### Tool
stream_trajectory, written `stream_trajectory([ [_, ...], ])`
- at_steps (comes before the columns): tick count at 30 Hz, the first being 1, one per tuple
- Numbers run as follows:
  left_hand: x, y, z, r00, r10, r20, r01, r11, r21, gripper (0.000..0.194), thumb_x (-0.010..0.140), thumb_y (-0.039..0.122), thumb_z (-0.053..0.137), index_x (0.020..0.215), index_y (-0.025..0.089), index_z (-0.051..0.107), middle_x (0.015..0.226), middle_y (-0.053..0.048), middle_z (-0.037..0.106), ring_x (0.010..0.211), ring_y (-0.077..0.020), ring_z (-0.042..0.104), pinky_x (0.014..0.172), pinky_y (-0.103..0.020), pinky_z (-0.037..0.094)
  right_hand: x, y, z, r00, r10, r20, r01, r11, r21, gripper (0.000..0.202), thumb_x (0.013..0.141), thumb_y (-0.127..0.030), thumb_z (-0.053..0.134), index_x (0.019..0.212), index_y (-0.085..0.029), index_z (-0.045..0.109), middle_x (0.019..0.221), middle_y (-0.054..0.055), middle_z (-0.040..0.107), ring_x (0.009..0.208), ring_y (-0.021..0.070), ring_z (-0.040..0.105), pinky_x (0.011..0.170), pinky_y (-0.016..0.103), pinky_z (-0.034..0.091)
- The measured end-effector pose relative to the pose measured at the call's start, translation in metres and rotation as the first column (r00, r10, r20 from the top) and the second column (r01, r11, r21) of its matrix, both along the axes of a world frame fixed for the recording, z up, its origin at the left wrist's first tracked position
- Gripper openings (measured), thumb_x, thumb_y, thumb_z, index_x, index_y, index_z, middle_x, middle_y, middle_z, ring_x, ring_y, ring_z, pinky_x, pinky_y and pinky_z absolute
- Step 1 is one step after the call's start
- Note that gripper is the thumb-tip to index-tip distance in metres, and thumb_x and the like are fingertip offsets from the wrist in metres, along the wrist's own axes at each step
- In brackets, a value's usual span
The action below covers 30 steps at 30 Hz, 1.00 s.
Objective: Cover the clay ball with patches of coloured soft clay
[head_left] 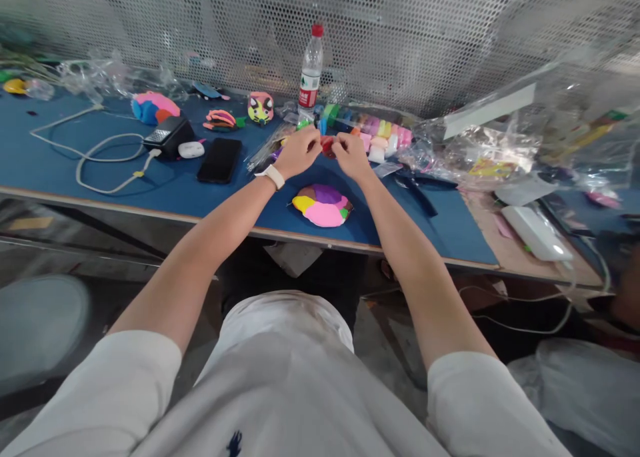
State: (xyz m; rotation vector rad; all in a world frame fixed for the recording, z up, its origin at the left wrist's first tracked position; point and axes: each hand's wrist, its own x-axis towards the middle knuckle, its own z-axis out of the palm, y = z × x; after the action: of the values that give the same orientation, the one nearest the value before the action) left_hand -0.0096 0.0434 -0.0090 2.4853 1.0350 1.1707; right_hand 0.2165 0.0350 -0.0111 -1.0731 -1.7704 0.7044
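My left hand and my right hand are close together over the back of the blue table. Their fingers are closed in a pinch on a small red piece stretched between them; what it is made of is too small to tell. Nearer to me lies a flat, colourful clay shape in pink, purple, yellow, brown and green. Just beyond my hands is a row of pastel clay blocks. Thin clear-wrapped sticks or tools lie beside my left hand, partly hidden by it.
A water bottle stands at the back against the perforated metal panel. Left are a black phone, a charger with a white cable and clay figures. Right are dark scissors-like tools, plastic bags and a white power strip.
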Motion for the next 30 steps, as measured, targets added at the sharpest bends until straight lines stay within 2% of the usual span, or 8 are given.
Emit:
stream_trajectory([
  [2, -0.006, -0.003, 0.004, 0.998, -0.055, 0.003, 0.055, 0.997, 0.052, 0.015, 0.115, 0.036, 0.062, 0.119, 0.025, 0.071, 0.134, -0.017, 0.072, 0.131, -0.0327, 0.067, 0.121, -0.055, 0.055, 0.002, -0.003, 0.001, 0.997, 0.036, -0.074, -0.041, 0.998, -0.057, 0.056, 0.102, -0.07, 0.08, 0.076, -0.028, 0.052, 0.082, 0.005, 0.069, 0.085, 0.0244, 0.073, 0.086, 0.046, 0.072],
  [5, -0.011, -0.007, 0.008, 0.991, -0.129, -0.036, 0.131, 0.99, 0.048, 0.052, 0.101, 0.035, 0.081, 0.149, 0.022, 0.064, 0.158, -0.018, 0.067, 0.152, -0.0361, 0.062, 0.132, -0.053, 0.049, 0.003, -0.008, 0.003, 0.986, 0.073, -0.151, -0.097, 0.982, -0.159, 0.061, 0.091, -0.078, 0.085, 0.079, -0.029, 0.051, 0.082, 0.003, 0.069, 0.082, 0.0233, 0.074, 0.076, 0.042, 0.071],
  [7, -0.01, -0.008, 0.008, 0.984, -0.169, -0.056, 0.169, 0.986, 0.004, 0.061, 0.099, 0.035, 0.084, 0.154, 0.022, 0.062, 0.161, -0.019, 0.068, 0.153, -0.037, 0.064, 0.132, -0.053, 0.049, 0.0, -0.011, 0.004, 0.979, 0.081, -0.185, -0.118, 0.972, -0.201, 0.062, 0.086, -0.079, 0.087, 0.082, -0.03, 0.05, 0.082, 0.002, 0.068, 0.083, 0.0236, 0.074, 0.074, 0.041, 0.071],
  [13, -0.005, -0.004, 0.002, 0.994, -0.112, 0.005, 0.112, 0.99, -0.086, 0.033, 0.106, 0.038, 0.076, 0.135, 0.022, 0.072, 0.135, -0.013, 0.081, 0.124, -0.0305, 0.077, 0.115, -0.044, 0.058, -0.005, -0.021, 0.013, 0.982, -0.012, -0.188, -0.007, 0.995, -0.096, 0.041, 0.087, -0.052, 0.088, 0.098, -0.031, 0.055, 0.091, -0.001, 0.069, 0.079, 0.0205, 0.073, 0.066, 0.038, 0.062],
  [17, -0.006, -0.002, -0.001, 0.994, -0.1, 0.054, 0.105, 0.989, -0.103, 0.028, 0.108, 0.041, 0.074, 0.129, 0.021, 0.074, 0.125, -0.011, 0.082, 0.115, -0.0274, 0.076, 0.111, -0.041, 0.058, 0.002, -0.021, 0.017, 0.996, 0.028, -0.088, -0.028, 1.0, -0.001, 0.022, 0.086, -0.039, 0.084, 0.095, -0.026, 0.069, 0.128, 0.006, 0.073, 0.091, 0.0189, 0.074, 0.071, 0.037, 0.063],
  [22, -0.005, -0.002, -0.001, 0.984, -0.125, 0.131, 0.141, 0.983, -0.121, 0.027, 0.108, 0.046, 0.074, 0.117, 0.02, 0.076, 0.112, -0.01, 0.08, 0.105, -0.0272, 0.074, 0.102, -0.04, 0.057, 0.009, -0.011, 0.008, 0.998, 0.064, 0.013, -0.065, 0.992, 0.108, 0.041, 0.081, -0.05, 0.087, 0.118, -0.03, 0.082, 0.157, 0.008, 0.063, 0.109, 0.0261, 0.073, 0.077, 0.042, 0.068],
  [27, -0.004, 0.0, 0.0, 0.986, -0.122, 0.113, 0.142, 0.973, -0.182, 0.028, 0.099, 0.041, 0.086, 0.111, 0.019, 0.074, 0.104, -0.008, 0.078, 0.099, -0.0254, 0.073, 0.096, -0.037, 0.056, 0.012, -0.003, -0.004, 0.983, 0.138, 0.117, -0.158, 0.971, 0.179, 0.044, 0.081, -0.043, 0.085, 0.123, -0.031, 0.082, 0.165, 0.011, 0.061, 0.129, 0.0375, 0.073, 0.084, 0.048, 0.07],
  [30, -0.006, 0.003, -0.001, 0.992, -0.114, 0.059, 0.123, 0.973, -0.197, 0.029, 0.088, 0.03, 0.089, 0.11, 0.016, 0.076, 0.104, -0.008, 0.079, 0.098, -0.0255, 0.073, 0.096, -0.038, 0.057, 0.01, -0.001, -0.008, 0.964, 0.221, 0.15, -0.242, 0.96, 0.138, 0.064, 0.077, -0.037, 0.085, 0.14, -0.033, 0.077, 0.176, 0.013, 0.054, 0.132, 0.0401, 0.074, 0.082, 0.049, 0.07],
])
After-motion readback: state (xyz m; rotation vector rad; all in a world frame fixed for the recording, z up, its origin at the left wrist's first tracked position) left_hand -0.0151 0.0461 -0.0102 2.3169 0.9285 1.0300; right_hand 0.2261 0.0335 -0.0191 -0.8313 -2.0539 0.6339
